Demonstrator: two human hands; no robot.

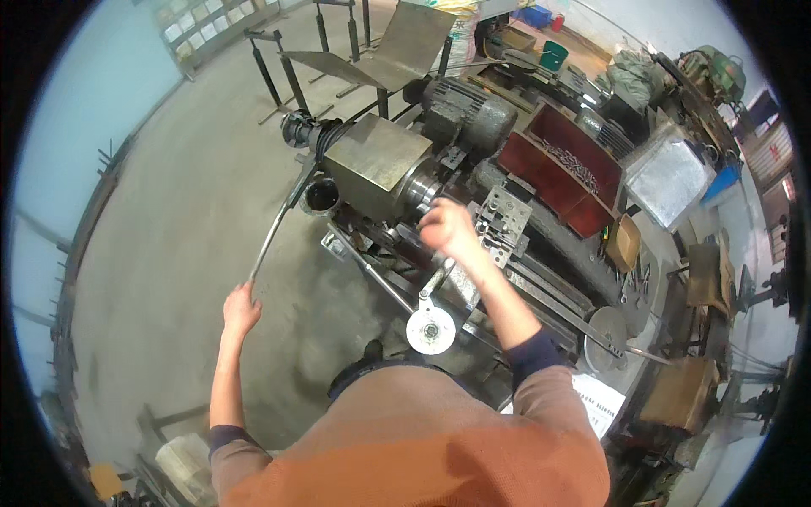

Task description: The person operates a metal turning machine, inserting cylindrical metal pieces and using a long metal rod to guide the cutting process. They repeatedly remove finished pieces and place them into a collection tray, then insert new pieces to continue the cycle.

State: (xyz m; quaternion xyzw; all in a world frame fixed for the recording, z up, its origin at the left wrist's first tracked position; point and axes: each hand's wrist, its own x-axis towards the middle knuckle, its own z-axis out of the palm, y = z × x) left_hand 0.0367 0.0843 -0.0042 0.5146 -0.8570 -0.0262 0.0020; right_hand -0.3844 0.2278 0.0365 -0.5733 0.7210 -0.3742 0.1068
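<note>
A lathe stands before me, with a metal headstock cover [378, 152] and a round steel chuck [420, 184]. My left hand [242, 311] is closed round the lower end of a long metal lever [272, 230], which slants up to the headstock's left end. Just in front of the chuck is my right hand [448, 228], its fingers curled together; whatever they hold, if anything, is too small to make out. Right of that hand sits the tool post [505, 213]. A pale round handwheel [431, 329] is below it, close to my body.
Behind the lathe bed, a red metal tray [541, 182] holds many small metal parts. A ribbed motor [469, 110] sits behind the headstock. A dark open cup [321, 196] hangs near the lever. To the right are a brown box [623, 242] and a long bar [574, 321].
</note>
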